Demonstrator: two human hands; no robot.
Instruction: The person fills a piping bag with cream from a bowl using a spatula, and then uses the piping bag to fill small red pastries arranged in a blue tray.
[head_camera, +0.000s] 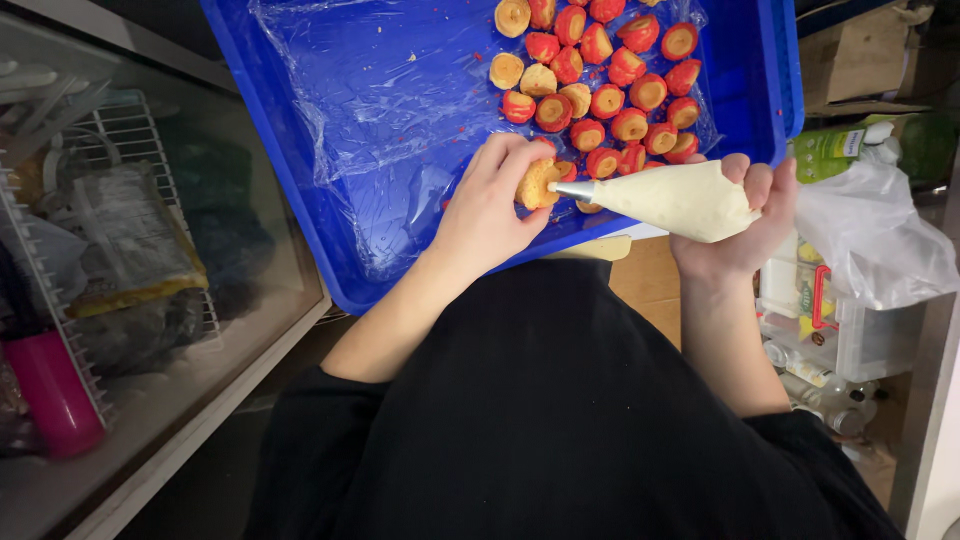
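The left hand (487, 210) pinches a small round pastry shell (537, 183) between thumb and fingers, holding it just above the near edge of the blue tray (260, 110). The right hand (745, 225) wraps around a cream-filled piping bag (680, 200), its grip closed tight on the wide end. The metal nozzle (574, 189) touches the shell, or sits right at its opening.

The tray is lined with clear film (380, 90). On its far right side sits a cluster of shells (600, 90), most with red rims and hollow centres, a few plain. The left half of the film is bare apart from crumbs.

To the left is a glass-topped cabinet (150, 250) with a wire rack (130, 140) inside. To the right are a white plastic bag (870, 240) and clear boxes (860, 330).

Risks, as I judge them: too hard a squeeze on the bag would overfill the shell and spill cream onto the fingers or film. The shell looks brittle, so a tight pinch or a push from the nozzle could crack it. Held over the tray's edge, a slipped shell could drop onto the person's dark clothing. A loose top on the bag could let cream escape backwards over the hand.
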